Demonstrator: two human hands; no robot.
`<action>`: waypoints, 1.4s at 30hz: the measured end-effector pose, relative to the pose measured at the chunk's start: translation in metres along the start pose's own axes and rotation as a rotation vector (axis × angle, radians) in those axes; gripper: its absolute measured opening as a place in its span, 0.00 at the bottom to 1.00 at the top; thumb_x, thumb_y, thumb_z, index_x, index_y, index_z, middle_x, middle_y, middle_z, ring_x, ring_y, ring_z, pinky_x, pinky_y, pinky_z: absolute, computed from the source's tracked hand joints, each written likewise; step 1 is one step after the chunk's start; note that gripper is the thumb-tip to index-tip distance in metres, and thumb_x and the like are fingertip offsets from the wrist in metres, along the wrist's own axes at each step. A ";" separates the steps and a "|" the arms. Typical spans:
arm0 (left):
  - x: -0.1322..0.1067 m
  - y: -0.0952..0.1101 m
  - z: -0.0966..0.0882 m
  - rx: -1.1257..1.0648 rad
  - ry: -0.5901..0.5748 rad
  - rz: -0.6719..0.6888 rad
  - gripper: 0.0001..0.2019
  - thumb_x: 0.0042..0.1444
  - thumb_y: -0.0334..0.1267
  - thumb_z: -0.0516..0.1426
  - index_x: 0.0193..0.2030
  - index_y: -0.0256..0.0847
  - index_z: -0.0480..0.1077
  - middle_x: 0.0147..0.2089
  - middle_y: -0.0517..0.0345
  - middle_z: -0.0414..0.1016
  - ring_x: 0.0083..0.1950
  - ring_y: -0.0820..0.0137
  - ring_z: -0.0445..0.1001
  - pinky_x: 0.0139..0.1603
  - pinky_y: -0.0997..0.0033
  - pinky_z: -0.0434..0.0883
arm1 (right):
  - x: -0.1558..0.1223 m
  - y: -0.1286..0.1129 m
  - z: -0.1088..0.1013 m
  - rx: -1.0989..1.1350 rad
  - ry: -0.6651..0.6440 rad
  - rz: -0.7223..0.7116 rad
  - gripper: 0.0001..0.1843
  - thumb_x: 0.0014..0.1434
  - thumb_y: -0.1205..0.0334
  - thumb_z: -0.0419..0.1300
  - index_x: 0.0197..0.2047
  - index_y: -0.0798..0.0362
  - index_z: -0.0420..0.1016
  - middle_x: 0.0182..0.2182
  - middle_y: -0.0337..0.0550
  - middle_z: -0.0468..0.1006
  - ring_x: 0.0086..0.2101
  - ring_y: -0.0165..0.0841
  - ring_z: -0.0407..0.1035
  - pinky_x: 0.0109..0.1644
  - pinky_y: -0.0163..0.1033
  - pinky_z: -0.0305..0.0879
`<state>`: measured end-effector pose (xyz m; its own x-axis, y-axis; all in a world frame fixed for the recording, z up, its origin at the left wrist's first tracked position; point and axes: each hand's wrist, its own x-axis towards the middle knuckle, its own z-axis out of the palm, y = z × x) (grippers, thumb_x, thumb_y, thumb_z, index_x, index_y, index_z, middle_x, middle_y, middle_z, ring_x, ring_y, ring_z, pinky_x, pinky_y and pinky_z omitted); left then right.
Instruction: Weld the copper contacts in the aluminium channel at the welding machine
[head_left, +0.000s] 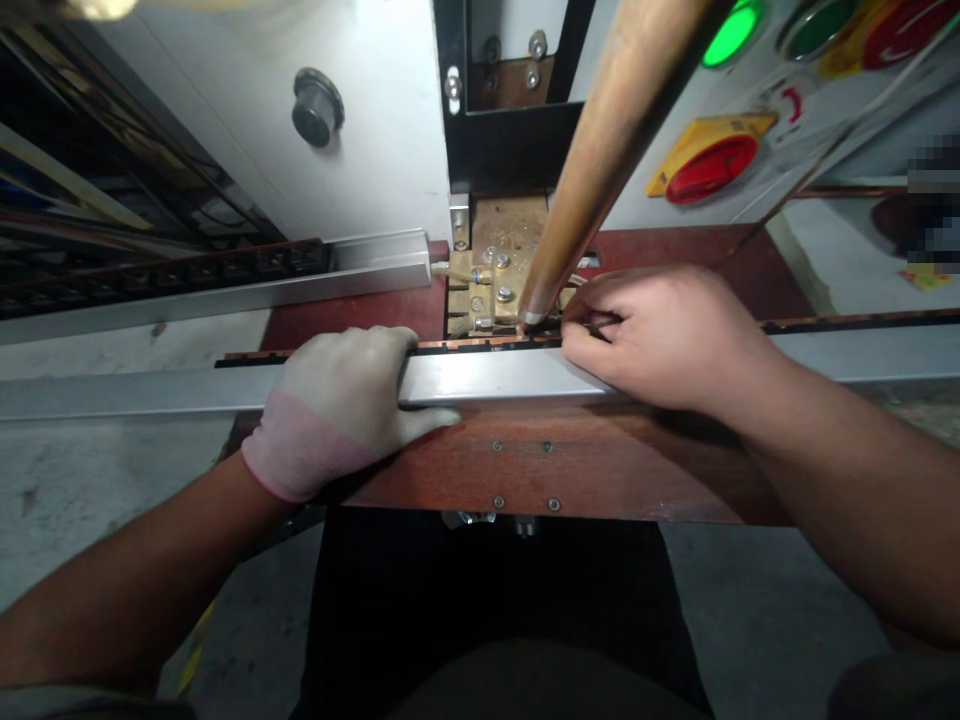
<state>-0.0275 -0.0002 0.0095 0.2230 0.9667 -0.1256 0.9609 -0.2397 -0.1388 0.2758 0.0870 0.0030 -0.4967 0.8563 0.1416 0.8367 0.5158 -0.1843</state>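
A long grey metal rail (pixel 495 374) lies crosswise on a red-brown work plate (pixel 570 460) in front of a machine. My left hand (pixel 341 405), in a white glove, is wrapped over the rail left of centre. My bare right hand (pixel 660 335) rests on the rail at the right, its fingers pinched together on a small dark part at the rail's back edge. A thick copper rod (pixel 600 150) slants down from the upper right, and its tip (pixel 532 316) sits just left of my right fingers, over a brass fixture (pixel 487 280).
A second grey rail (pixel 225 290) lies behind at the left. The machine's white panel carries a grey knob (pixel 316 105), a lit green lamp (pixel 731 35) and a red and yellow rotary switch (pixel 709 165). Grey floor lies below on both sides.
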 end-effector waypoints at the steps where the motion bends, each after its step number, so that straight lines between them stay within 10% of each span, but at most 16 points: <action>1: 0.000 0.000 0.001 0.000 0.006 0.001 0.32 0.70 0.72 0.66 0.59 0.43 0.81 0.54 0.40 0.90 0.52 0.41 0.89 0.48 0.48 0.74 | 0.000 0.001 0.000 0.001 0.003 -0.004 0.12 0.69 0.56 0.64 0.32 0.42 0.81 0.29 0.49 0.86 0.31 0.50 0.77 0.36 0.52 0.56; 42: 0.006 -0.019 -0.006 -0.058 -0.053 0.019 0.27 0.69 0.70 0.68 0.51 0.47 0.77 0.52 0.44 0.91 0.50 0.45 0.89 0.47 0.50 0.75 | 0.003 0.000 -0.002 -0.041 -0.043 0.043 0.12 0.70 0.53 0.62 0.34 0.41 0.80 0.29 0.47 0.84 0.32 0.47 0.74 0.37 0.51 0.54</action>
<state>-0.0432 0.0110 0.0168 0.2339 0.9556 -0.1795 0.9648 -0.2509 -0.0786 0.2745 0.0893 0.0052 -0.4686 0.8786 0.0921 0.8658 0.4775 -0.1497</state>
